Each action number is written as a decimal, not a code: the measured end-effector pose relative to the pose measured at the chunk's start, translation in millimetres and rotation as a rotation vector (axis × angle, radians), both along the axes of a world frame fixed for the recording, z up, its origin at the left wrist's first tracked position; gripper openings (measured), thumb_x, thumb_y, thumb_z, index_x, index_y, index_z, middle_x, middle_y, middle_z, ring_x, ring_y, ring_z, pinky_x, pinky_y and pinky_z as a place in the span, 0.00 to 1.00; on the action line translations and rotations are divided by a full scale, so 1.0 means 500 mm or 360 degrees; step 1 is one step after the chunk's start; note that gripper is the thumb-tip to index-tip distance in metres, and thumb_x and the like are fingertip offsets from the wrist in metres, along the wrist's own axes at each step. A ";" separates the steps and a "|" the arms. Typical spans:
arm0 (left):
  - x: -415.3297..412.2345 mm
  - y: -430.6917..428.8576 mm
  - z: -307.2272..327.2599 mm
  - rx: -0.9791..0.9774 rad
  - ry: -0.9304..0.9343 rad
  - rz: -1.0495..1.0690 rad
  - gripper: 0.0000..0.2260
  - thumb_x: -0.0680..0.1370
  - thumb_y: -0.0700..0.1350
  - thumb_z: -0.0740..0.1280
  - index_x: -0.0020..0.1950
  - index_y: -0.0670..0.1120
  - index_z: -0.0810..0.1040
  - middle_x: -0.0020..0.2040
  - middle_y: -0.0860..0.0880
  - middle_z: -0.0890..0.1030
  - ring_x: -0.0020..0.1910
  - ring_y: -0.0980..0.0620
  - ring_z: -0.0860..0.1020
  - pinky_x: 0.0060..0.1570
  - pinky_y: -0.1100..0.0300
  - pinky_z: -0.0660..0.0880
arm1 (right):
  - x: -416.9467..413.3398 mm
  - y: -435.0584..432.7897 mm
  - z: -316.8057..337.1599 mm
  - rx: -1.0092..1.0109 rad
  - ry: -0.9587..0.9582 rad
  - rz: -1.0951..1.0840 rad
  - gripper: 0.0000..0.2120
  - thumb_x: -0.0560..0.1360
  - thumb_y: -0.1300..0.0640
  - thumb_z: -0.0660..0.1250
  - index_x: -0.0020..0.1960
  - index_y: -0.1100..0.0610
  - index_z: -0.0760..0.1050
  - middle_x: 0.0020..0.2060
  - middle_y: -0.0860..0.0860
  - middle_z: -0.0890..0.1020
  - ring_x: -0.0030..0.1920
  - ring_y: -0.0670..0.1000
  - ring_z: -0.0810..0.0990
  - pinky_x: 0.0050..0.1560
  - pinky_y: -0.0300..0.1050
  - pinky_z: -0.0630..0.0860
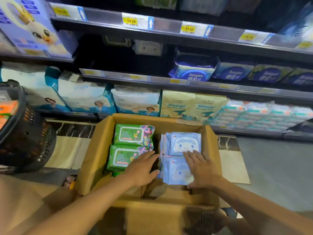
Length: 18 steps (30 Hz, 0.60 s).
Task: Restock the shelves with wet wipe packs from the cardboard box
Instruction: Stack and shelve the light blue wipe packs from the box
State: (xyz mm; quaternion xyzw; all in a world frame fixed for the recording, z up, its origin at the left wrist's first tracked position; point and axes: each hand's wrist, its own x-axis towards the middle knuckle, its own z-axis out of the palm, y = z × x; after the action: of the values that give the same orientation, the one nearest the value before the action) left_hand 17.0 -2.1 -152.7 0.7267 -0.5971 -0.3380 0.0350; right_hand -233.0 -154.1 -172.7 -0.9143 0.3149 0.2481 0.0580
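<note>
The open brown cardboard box (94, 150), its corrugated flaps folded outward, holds glossy green wet wipe packs (130, 134) with white rounded lids on its left side and soft, flat pale-blue wet wipe packs (184, 143) stacked on its right. The left grip (142, 168) lies released, fingers straight, across the nearer green pack's edge, and the right grip (201, 168) rests released and flat on the blue stack. Beyond stand dark metal shelves (169, 31) of plastic-wrapped packs, and a black perforated basket (25, 141) at left holds orange packets (8, 109).
</note>
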 end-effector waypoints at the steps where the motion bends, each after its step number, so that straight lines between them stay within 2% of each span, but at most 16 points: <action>1: 0.000 0.001 -0.007 0.0027 0.0078 0.0062 0.32 0.83 0.59 0.62 0.84 0.55 0.53 0.85 0.53 0.52 0.83 0.51 0.51 0.79 0.52 0.57 | -0.003 0.002 -0.011 0.0025 0.0028 -0.0015 0.66 0.39 0.22 0.71 0.69 0.61 0.80 0.61 0.57 0.84 0.60 0.61 0.84 0.54 0.63 0.82; 4: -0.001 0.004 -0.015 0.0058 0.0238 0.0191 0.32 0.83 0.59 0.63 0.84 0.57 0.54 0.84 0.54 0.54 0.82 0.52 0.53 0.80 0.53 0.56 | -0.007 0.004 -0.045 0.0097 0.0065 -0.0044 0.71 0.31 0.26 0.77 0.69 0.61 0.78 0.58 0.58 0.85 0.56 0.62 0.86 0.50 0.64 0.83; 7: -0.002 0.006 -0.015 0.0087 0.0350 0.0284 0.31 0.83 0.57 0.63 0.83 0.55 0.55 0.84 0.54 0.56 0.82 0.51 0.55 0.78 0.55 0.57 | -0.006 -0.002 -0.057 0.0130 0.0014 -0.0058 0.67 0.33 0.30 0.81 0.68 0.59 0.77 0.56 0.56 0.85 0.53 0.59 0.86 0.48 0.59 0.84; 9: 0.000 0.006 -0.016 0.0131 0.0411 0.0338 0.31 0.83 0.57 0.63 0.83 0.55 0.55 0.84 0.53 0.56 0.82 0.51 0.57 0.78 0.54 0.58 | -0.002 -0.002 -0.047 0.0126 -0.0001 -0.0019 0.62 0.38 0.31 0.81 0.68 0.58 0.76 0.56 0.54 0.84 0.52 0.57 0.86 0.50 0.57 0.84; 10: 0.001 0.006 -0.016 0.0150 0.0443 0.0368 0.31 0.83 0.57 0.63 0.83 0.55 0.55 0.84 0.53 0.56 0.81 0.51 0.58 0.77 0.54 0.59 | 0.005 0.002 -0.026 0.0117 0.0028 0.0014 0.61 0.43 0.30 0.80 0.71 0.57 0.72 0.59 0.54 0.82 0.55 0.56 0.85 0.54 0.58 0.82; 12: 0.003 0.006 -0.022 0.0184 0.0502 0.0426 0.31 0.83 0.57 0.64 0.83 0.55 0.56 0.83 0.53 0.57 0.80 0.51 0.60 0.76 0.56 0.60 | 0.016 0.004 0.003 0.0086 -0.0026 0.0074 0.57 0.60 0.30 0.74 0.80 0.55 0.60 0.72 0.53 0.73 0.70 0.57 0.76 0.71 0.59 0.71; 13: 0.004 0.005 -0.023 0.0201 0.0529 0.0458 0.31 0.83 0.58 0.64 0.83 0.54 0.56 0.83 0.52 0.58 0.80 0.51 0.61 0.75 0.57 0.61 | 0.019 0.003 0.012 0.0107 -0.0031 0.0042 0.54 0.66 0.30 0.70 0.82 0.53 0.54 0.77 0.52 0.67 0.75 0.55 0.69 0.76 0.56 0.63; 15: 0.003 0.001 -0.021 0.0234 0.0596 0.0516 0.31 0.83 0.58 0.64 0.83 0.54 0.57 0.82 0.51 0.62 0.78 0.51 0.64 0.72 0.58 0.64 | 0.021 0.008 0.030 0.0191 -0.0062 -0.0031 0.53 0.68 0.28 0.67 0.83 0.52 0.52 0.79 0.50 0.64 0.77 0.53 0.65 0.78 0.51 0.60; 18: -0.003 -0.004 -0.018 0.0277 0.0729 0.0626 0.32 0.82 0.61 0.64 0.82 0.53 0.59 0.79 0.49 0.66 0.75 0.49 0.69 0.67 0.58 0.67 | 0.024 0.016 0.045 0.0198 -0.0154 0.0005 0.52 0.67 0.28 0.71 0.81 0.50 0.55 0.76 0.49 0.67 0.75 0.51 0.68 0.75 0.47 0.64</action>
State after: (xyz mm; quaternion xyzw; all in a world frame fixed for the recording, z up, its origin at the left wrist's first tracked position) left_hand 15.7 -4.2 -161.7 0.7334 -0.3905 -0.5295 0.1708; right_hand -221.1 -146.4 -150.3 -0.9204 0.2942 0.2228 0.1293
